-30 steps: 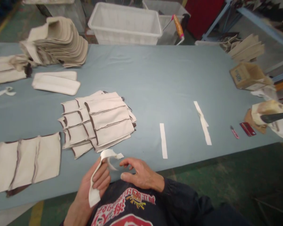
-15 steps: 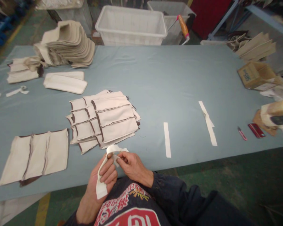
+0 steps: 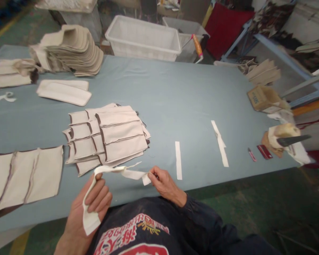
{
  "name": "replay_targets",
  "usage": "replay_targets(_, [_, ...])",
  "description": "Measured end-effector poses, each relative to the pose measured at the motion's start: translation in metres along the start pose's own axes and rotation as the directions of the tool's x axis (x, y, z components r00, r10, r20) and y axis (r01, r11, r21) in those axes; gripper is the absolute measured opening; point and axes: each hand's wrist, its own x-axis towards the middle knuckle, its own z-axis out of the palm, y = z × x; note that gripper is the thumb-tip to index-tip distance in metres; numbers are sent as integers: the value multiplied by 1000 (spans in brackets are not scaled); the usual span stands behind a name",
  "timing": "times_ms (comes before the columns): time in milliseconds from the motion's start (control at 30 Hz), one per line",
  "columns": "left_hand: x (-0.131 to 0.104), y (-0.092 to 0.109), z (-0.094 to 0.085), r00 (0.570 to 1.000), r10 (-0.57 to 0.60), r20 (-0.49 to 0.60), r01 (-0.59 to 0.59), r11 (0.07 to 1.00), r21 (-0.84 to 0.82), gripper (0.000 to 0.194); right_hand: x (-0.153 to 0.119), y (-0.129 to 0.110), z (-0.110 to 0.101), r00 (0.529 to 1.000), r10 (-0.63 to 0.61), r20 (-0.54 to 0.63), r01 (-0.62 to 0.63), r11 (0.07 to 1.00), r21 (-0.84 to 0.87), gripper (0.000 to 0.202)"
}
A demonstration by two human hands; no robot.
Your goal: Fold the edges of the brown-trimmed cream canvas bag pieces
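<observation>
A white strip (image 3: 91,221) hangs from my left hand (image 3: 95,198), whose fingers are wrapped round it near the table's front edge. From there a band of the same white material stretches right to my right hand (image 3: 162,180), which pinches its far end. Whether the band is one piece or two cannot be made out. Just behind my hands lies a pile of cream fabric panels with dark edging (image 3: 122,132). Another such panel (image 3: 26,175) lies flat to the left. Two more white strips (image 3: 178,161) (image 3: 220,143) rest on the table to the right.
Stacked beige pieces (image 3: 71,49) and two pale oblong pieces (image 3: 63,91) are at the back left. White bins (image 3: 143,39) stand beyond the blue-grey table (image 3: 175,92). On the right are a cardboard box (image 3: 263,99), a pink cutter (image 3: 252,154) and a red item (image 3: 264,151).
My hands have moved apart, drawing the white band out between them. My left hand went left, my right hand slightly right. The camera view has turned to the right.
</observation>
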Motion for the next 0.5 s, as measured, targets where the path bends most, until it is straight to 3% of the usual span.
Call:
replay_targets(100, [-1,7,10,998,58,-32,-57,998,37,39,-6,5,-14,999,37,-34,-35,997,67,25])
replay_targets(233, [-1,10,18,995,98,-14,-96,992,87,47,-8,14,-23,983,84,-161,-61,988,142,27])
replay_targets(500, [-14,15,39,988,151,-34,-145,979,143,45,0,43,-39,940,87,-331,-96,995,-10,28])
